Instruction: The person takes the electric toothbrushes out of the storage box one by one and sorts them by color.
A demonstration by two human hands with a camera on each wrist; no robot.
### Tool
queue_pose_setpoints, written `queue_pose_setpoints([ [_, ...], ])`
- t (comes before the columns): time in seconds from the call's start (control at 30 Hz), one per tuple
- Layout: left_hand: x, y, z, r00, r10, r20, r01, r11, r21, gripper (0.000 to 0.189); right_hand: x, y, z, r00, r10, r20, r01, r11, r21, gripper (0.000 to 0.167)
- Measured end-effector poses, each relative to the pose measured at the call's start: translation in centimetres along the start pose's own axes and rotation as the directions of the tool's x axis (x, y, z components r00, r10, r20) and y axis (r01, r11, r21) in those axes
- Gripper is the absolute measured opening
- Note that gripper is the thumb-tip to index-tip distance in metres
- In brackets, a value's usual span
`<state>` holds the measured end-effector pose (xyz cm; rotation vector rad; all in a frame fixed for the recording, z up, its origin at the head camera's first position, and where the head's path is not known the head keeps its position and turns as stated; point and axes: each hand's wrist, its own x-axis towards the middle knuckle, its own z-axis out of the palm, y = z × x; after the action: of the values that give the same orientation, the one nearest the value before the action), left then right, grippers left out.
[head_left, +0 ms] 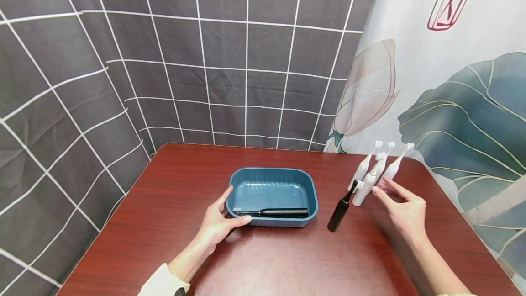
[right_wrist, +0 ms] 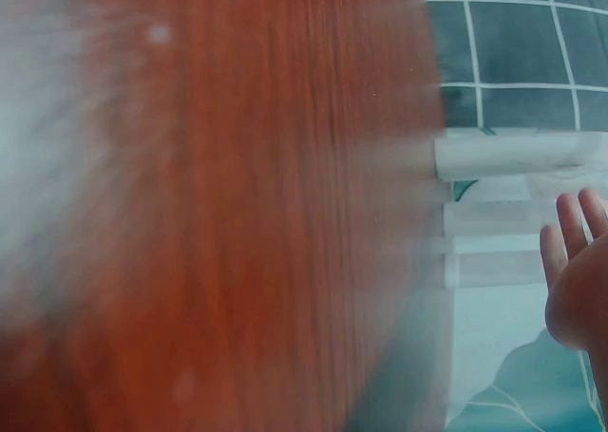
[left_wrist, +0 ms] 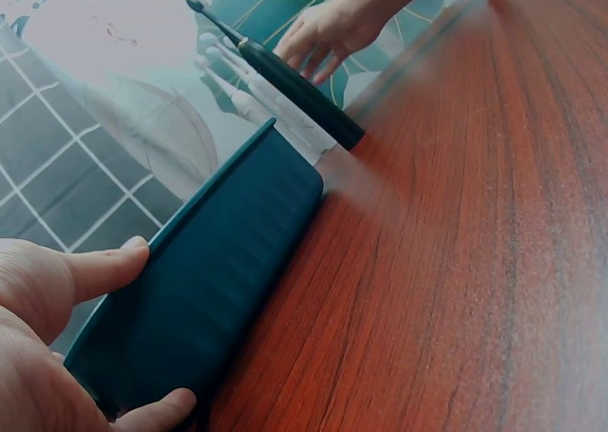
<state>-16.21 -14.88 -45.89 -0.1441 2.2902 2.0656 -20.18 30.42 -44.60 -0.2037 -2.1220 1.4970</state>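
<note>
A blue plastic basin [head_left: 273, 223] sits on the table, and inside it along the near wall lies a black electric toothbrush [head_left: 283, 213]. My left hand [head_left: 219, 220] grips the basin's left end, a finger at the side and the thumb at the near rim. Right of the basin a second black electric toothbrush [head_left: 339, 214] stands upright. Just behind it several white electric toothbrushes [head_left: 365, 188] stand in a cluster. My right hand [head_left: 407, 209] is at the right side of this cluster, fingers spread, thumb tip right at the front white toothbrush.
The reddish-brown wooden table [head_left: 164, 204] carries everything. Behind it hangs a grey curtain [head_left: 267, 49] with a white grid, and at the right a white curtain [head_left: 411, 58] with a lotus print.
</note>
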Motion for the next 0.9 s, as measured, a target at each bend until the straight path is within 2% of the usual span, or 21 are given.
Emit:
queue_pose_setpoints([
  [0.17, 0.0, 0.1, 0.0, 1.0, -0.001, -0.005, 0.001, 1.0, 0.006, 0.103, -0.9, -1.3, -1.1, 0.993, -0.058, -0.104, 0.058, 0.998, -0.003, 0.033],
  [0.3, 0.0, 0.1, -0.1, 1.0, 0.003, -0.01, -0.002, 1.0, 0.006, 0.103, -1.3, -2.9, -1.4, 0.986, -0.097, -0.135, 0.112, 0.988, 0.104, 0.032],
  [0.43, 0.0, 0.1, -0.1, 1.0, 0.003, -0.012, -0.003, 1.0, 0.005, 0.103, -1.6, -4.5, -1.4, 0.98, -0.125, -0.152, 0.156, 0.965, 0.212, 0.033],
  [0.57, 0.0, 0.1, -0.1, 1.0, 0.001, -0.009, 0.0, 1.0, 0.005, 0.103, -2.4, -6.0, -1.3, 0.967, -0.196, -0.164, 0.234, 0.937, 0.259, 0.033],
  [0.67, 0.0, 0.1, -0.1, 1.0, -0.001, -0.01, 0.001, 1.0, 0.005, 0.103, -3.3, -7.5, -0.8, 0.94, -0.3, -0.164, 0.341, 0.851, 0.399, 0.033],
  [0.73, 0.0, 0.2, 0.0, 1.0, 0.001, -0.01, -0.001, 1.0, 0.003, 0.103, -4.2, -8.8, -0.3, 0.91, -0.384, -0.157, 0.409, 0.765, 0.498, 0.034],
  [0.8, -0.1, 0.2, 0.0, 1.0, 0.001, -0.008, -0.001, 1.0, 0.001, 0.103, -5.2, -10.2, 0.4, 0.858, -0.492, -0.145, 0.473, 0.648, 0.597, 0.034],
  [0.87, -0.1, 0.2, 0.0, 1.0, 0.003, -0.006, -0.003, 1.0, 0.001, 0.103, -6.2, -11.7, 1.3, 0.788, -0.603, -0.12, 0.535, 0.576, 0.618, 0.037],
  [0.9, -0.1, 0.3, 0.0, 1.0, 0.004, -0.006, -0.004, 1.0, 0.003, 0.103, -6.8, -12.3, 1.7, 0.749, -0.655, -0.097, 0.563, 0.553, 0.614, 0.039],
])
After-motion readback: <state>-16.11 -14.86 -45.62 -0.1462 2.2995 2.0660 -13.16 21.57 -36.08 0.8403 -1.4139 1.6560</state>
